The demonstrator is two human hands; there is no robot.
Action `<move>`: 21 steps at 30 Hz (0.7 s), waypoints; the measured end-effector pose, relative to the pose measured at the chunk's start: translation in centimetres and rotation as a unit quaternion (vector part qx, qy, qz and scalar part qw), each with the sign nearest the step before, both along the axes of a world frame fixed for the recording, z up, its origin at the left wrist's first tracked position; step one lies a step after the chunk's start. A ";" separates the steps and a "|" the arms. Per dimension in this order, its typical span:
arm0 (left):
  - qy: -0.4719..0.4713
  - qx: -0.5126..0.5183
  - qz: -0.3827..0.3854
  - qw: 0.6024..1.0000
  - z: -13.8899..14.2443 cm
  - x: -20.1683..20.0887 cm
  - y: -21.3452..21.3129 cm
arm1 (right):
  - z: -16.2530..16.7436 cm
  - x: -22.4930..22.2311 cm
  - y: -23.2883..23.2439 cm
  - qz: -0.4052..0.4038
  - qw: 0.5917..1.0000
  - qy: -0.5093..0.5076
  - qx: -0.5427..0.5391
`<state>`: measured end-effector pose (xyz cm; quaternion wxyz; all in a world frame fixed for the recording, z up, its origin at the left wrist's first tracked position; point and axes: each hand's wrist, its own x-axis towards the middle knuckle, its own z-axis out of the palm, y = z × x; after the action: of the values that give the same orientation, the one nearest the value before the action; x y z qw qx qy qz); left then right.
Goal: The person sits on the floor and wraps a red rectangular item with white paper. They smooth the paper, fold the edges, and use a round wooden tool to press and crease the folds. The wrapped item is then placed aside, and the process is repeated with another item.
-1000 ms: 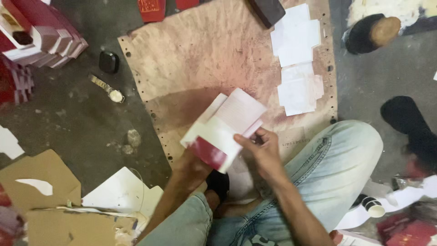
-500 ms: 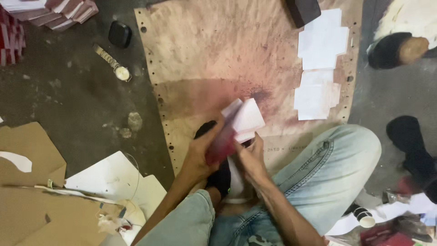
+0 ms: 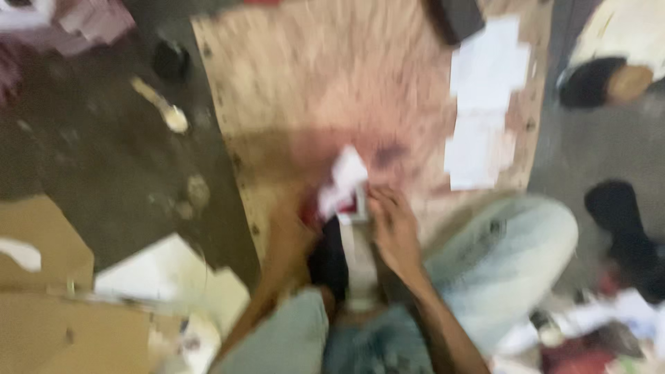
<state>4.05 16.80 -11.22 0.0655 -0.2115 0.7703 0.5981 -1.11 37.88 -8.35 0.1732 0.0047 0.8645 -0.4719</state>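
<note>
Head view, heavily blurred: a small folded red-and-white card piece (image 3: 344,185) sits between the two hands, low over the near edge of a stained brown board (image 3: 332,90). The right hand (image 3: 393,228) has its fingers on the piece's right side; the left hand (image 3: 294,228) meets its left edge, though whether either grip is clamped cannot be told. The board lies on a dark floor (image 3: 104,173). White paper sheets (image 3: 485,104) lie along the board's right side, cardboard scraps (image 3: 41,277) at lower left.

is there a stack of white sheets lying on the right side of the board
Yes, white sheets lie along the right side of the stained board, apart from both hands.
</note>
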 end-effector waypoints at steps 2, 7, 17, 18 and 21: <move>-0.125 0.205 0.132 0.962 -0.3 0.1 -0.4 | 0.6 1.4 -0.8 0.046 0.997 -0.005 0.056; -0.133 -0.059 0.044 0.988 -1.7 0.1 0.7 | -1.0 2.3 -0.4 -0.023 0.998 0.036 0.044; -0.144 0.338 0.167 0.915 -1.9 1.0 0.8 | 2.8 1.8 -2.8 0.039 0.996 0.041 0.064; -0.144 0.213 0.104 0.961 -1.4 1.7 1.2 | 3.0 2.5 -2.6 0.036 0.997 0.029 0.054; -0.075 0.060 0.028 0.995 -1.5 0.0 1.4 | 0.5 1.9 -2.0 0.011 0.994 0.103 0.020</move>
<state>4.06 18.21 -12.76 0.1189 -0.2728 0.7196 0.6274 0.82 35.84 -7.81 0.0884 -0.0502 0.8869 -0.4507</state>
